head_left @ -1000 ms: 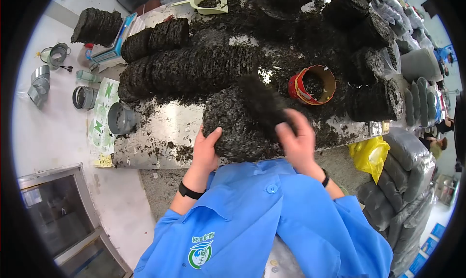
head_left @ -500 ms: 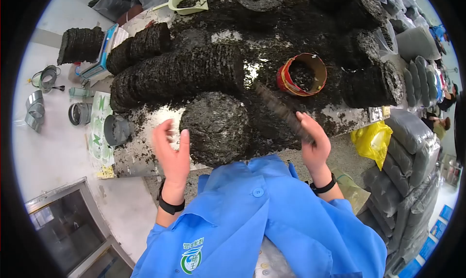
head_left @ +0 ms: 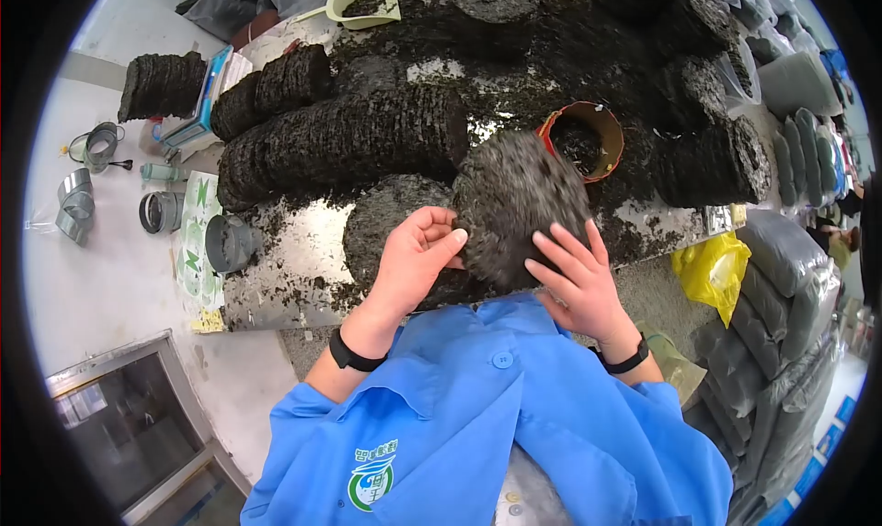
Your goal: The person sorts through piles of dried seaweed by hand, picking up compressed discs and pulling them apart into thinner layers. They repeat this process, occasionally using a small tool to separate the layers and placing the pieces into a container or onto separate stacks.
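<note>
Between my two hands a round, dark disc of dried seaweed [head_left: 519, 209] is held up and tilted, slightly blurred by motion. My left hand [head_left: 413, 258] is closed, pinching the disc's left edge between thumb and fingers. On the lower right, my right hand [head_left: 581, 282] grips it with the fingers spread over its face; the thumb is lower, near the rim. Another round seaweed disc or stack [head_left: 390, 223] lies on the table beneath, partly hidden by my left hand and the held disc.
A long row of seaweed discs [head_left: 344, 145] lies behind my left hand. A red-rimmed round container [head_left: 614, 149] stands behind the held disc. A pale green dustpan [head_left: 390, 7] holds dark scraps. A grey ring [head_left: 230, 244] sits left; a yellow bag [head_left: 712, 273] hangs right.
The seaweed disc in my right hand has swung from edge-on to face-up and moved left. My left hand has moved right from open beside the lying disc and taken its edge.
</note>
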Available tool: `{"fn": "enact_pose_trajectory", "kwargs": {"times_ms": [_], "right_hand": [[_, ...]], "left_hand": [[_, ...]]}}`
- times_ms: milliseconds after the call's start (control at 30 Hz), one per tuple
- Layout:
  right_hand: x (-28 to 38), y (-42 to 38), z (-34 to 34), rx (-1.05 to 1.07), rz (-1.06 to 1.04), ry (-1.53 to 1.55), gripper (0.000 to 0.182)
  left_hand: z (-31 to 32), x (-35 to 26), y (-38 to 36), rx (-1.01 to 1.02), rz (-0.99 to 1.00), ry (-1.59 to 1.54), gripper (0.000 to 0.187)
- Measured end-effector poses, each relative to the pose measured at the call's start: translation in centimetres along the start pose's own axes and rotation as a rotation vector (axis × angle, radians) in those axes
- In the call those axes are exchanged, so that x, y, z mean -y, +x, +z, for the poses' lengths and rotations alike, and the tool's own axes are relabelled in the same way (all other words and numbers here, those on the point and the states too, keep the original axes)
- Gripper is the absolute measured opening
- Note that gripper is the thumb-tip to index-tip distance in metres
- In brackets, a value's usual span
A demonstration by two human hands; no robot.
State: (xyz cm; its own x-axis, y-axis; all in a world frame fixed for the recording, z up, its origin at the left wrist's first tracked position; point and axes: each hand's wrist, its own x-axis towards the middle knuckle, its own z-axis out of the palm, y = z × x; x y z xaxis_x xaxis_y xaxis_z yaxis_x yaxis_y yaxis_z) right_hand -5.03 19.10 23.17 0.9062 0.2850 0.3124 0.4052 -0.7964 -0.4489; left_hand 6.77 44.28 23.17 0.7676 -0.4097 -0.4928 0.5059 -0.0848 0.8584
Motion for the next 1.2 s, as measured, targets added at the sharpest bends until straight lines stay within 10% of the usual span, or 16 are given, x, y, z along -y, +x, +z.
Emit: {"fn": "enact_pose_trajectory", "kwargs": {"times_ms": [200,533,767,867,933,1067,1200], "right_hand": [[1.6,3.3,0.5,-0.525,0.206,0.320,0.021],[0.3,2.5,1.9,-0.468,0.579,0.449,0.014],[-3.3,1.2,2.9,-0.284,0.593,0.603,0.011],[-7.5,2.0,1.4,-0.531,0.695,1.069,0.003],[-12.1,3.7,0.0,-0.634,0.627,0.839,0.002],[-18.4,3.9,-0.9,-0.079,0.381,-0.192,0.062],[-10.2,1.1,-3.5,0.396,0.114,0.240,0.097]], "left_hand": [[5.2,2.0,0.8,-0.034,0.221,-0.102,0.020],[10.5,4.6,0.9,-0.090,0.336,-0.097,0.019],[11.9,6.4,2.0,-0.174,0.194,-0.183,0.016],[12.2,7.8,2.4,-0.286,0.001,-0.304,0.015],[12.7,8.2,2.6,-0.329,-0.121,-0.386,0.016],[13.2,8.5,2.9,-0.357,-0.166,-0.463,0.020],[12.3,7.4,2.3,-0.360,-0.164,-0.539,0.019]]}}
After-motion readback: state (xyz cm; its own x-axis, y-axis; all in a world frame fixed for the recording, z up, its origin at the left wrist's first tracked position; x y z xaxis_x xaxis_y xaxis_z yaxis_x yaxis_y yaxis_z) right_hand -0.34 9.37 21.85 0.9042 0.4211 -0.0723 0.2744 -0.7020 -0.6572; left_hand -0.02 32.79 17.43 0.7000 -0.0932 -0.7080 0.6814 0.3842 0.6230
